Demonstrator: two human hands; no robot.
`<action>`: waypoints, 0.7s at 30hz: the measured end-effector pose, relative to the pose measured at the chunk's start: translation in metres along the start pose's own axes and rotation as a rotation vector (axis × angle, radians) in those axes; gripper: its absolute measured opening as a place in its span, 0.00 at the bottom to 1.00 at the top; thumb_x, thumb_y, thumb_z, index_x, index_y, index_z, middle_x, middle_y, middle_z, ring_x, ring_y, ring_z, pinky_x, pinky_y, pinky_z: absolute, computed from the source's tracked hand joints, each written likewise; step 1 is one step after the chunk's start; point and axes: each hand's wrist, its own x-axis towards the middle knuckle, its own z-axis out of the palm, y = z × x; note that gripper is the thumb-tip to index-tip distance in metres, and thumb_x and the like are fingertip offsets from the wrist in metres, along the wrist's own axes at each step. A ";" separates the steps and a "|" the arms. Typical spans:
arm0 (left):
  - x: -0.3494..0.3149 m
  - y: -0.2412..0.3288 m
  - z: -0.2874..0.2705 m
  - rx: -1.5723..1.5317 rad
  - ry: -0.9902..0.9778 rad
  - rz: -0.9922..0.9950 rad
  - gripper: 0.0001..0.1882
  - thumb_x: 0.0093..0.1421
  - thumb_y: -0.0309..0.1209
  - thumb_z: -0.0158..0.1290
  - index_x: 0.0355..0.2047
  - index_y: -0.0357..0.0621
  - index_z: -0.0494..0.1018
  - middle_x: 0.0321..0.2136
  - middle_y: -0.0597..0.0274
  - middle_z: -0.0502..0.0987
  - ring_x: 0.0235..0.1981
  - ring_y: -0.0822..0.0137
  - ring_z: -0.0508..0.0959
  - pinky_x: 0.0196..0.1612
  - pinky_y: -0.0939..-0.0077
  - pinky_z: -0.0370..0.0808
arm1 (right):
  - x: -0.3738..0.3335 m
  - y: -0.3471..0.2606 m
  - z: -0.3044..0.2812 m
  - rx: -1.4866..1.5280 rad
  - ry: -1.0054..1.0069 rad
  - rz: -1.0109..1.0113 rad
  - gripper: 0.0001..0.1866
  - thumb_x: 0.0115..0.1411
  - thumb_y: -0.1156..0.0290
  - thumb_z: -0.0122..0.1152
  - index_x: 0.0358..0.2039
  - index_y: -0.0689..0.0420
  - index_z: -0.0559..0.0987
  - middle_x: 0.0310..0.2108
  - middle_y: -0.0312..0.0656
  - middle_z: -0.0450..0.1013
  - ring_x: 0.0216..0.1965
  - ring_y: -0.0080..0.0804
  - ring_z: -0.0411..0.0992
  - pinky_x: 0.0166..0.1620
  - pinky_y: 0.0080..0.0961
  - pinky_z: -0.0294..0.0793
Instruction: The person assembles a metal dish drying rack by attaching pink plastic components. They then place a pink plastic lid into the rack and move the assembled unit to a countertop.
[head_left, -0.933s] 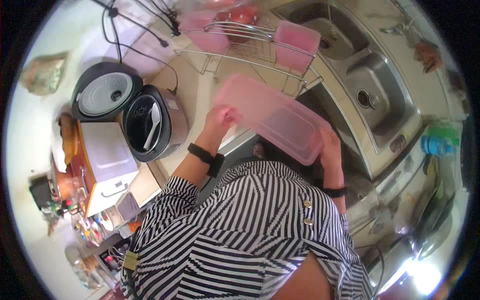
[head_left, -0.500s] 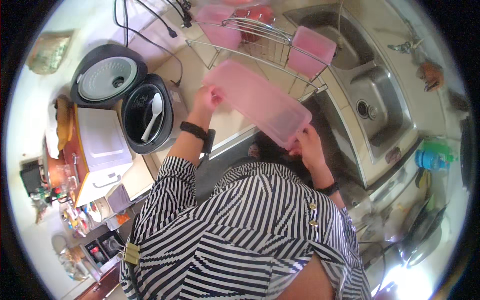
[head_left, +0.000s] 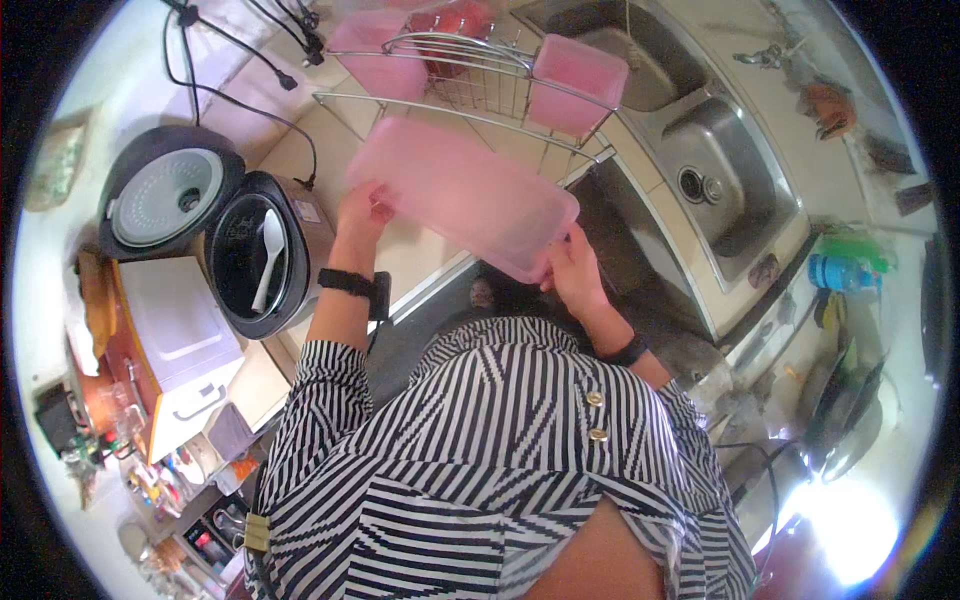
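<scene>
A long pink translucent plastic container [head_left: 460, 195] is held up in front of me, slanting down from left to right. My left hand [head_left: 362, 212] grips its left end, fingers partly hidden behind the plastic. At the right end my right hand [head_left: 575, 268] has its fingers wrapped over the corner. Just beyond stands a wire dish rack [head_left: 475, 85], which bears a pink container [head_left: 577, 85] on its right, another pink container [head_left: 375, 60] on its left and a red item [head_left: 455, 35] between them.
On the left an open rice cooker [head_left: 240, 235] has a white rice spoon [head_left: 268, 262] inside. Black cables [head_left: 250, 115] hang behind it. To the right lies a double steel sink [head_left: 715, 190]. A blue bottle [head_left: 840, 272] stands beyond the counter edge.
My view has shifted, so the rack, sink and cooker sit differently in the picture. Both hands still hold the pink container, at nearly the same slant.
</scene>
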 end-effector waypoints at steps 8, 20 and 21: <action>-0.010 0.004 0.016 0.028 -0.018 -0.021 0.10 0.54 0.24 0.50 0.37 0.44 0.69 0.28 0.63 0.73 0.28 0.66 0.75 0.29 0.70 0.75 | 0.009 0.000 -0.009 0.094 0.027 0.138 0.14 0.60 0.73 0.47 0.45 0.65 0.64 0.24 0.43 0.71 0.17 0.27 0.69 0.16 0.21 0.69; -0.032 -0.015 0.029 -0.108 -0.042 -0.017 0.09 0.56 0.27 0.48 0.38 0.45 0.68 0.30 0.65 0.73 0.29 0.69 0.74 0.31 0.72 0.76 | -0.003 0.001 -0.021 0.172 0.000 0.319 0.13 0.59 0.70 0.51 0.44 0.57 0.68 0.29 0.43 0.74 0.20 0.26 0.71 0.19 0.20 0.69; -0.032 -0.017 0.029 -0.111 -0.076 -0.024 0.08 0.56 0.27 0.49 0.38 0.45 0.68 0.30 0.66 0.73 0.29 0.69 0.74 0.33 0.72 0.76 | -0.002 0.002 -0.020 0.187 -0.008 0.335 0.13 0.59 0.70 0.50 0.44 0.57 0.68 0.29 0.43 0.74 0.20 0.26 0.71 0.19 0.19 0.69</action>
